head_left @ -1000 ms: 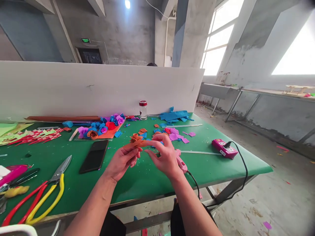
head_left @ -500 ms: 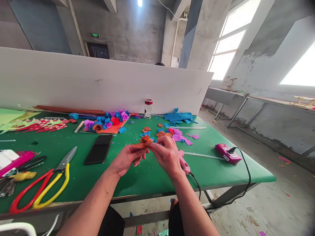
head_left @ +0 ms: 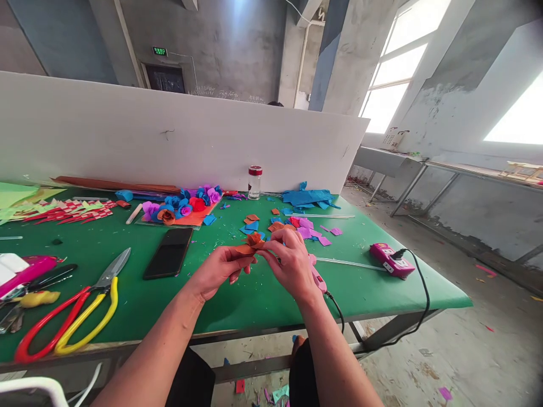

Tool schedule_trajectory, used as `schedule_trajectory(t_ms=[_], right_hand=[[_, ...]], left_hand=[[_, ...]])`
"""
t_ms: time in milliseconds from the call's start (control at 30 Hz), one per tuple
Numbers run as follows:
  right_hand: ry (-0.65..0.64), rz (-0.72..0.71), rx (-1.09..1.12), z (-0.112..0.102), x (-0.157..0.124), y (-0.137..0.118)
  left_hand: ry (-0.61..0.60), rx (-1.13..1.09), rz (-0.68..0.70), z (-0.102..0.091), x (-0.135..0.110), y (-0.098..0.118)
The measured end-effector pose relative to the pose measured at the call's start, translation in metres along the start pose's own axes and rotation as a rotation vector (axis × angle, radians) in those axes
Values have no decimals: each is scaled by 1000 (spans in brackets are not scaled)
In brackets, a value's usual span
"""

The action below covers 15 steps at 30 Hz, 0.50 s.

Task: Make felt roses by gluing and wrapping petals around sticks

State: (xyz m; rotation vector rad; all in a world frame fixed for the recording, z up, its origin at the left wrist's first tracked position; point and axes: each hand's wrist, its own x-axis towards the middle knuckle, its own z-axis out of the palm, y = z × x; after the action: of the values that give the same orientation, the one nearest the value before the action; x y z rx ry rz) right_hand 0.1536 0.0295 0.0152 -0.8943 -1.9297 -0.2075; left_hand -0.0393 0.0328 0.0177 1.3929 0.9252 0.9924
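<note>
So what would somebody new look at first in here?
Probably the bright bunch of flowers in blue, purple and red, just behind the black phone. Next, maybe the scissors with one red and one yellow handle, at the green table's near left. In the middle, the left hand and right hand pinch an orange flower.

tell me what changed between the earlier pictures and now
The right hand has closed in: a second ago its thumb stood apart from its fingers; now they pinch together at the right side of the orange paper flower. The left hand still holds the flower. The phone, scissors and pink glue gun stayed put on the green table; the view shifted slightly.
</note>
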Motion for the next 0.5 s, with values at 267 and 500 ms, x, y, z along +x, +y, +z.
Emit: schedule_trajectory(t_ms=[267,500], right_hand=[[55,28,-27,8,1,-8],[94,36,-61,12,0,-10]], left_hand=[[30,16,-4,0,2,-5],[46,47,-5,1,3,-4]])
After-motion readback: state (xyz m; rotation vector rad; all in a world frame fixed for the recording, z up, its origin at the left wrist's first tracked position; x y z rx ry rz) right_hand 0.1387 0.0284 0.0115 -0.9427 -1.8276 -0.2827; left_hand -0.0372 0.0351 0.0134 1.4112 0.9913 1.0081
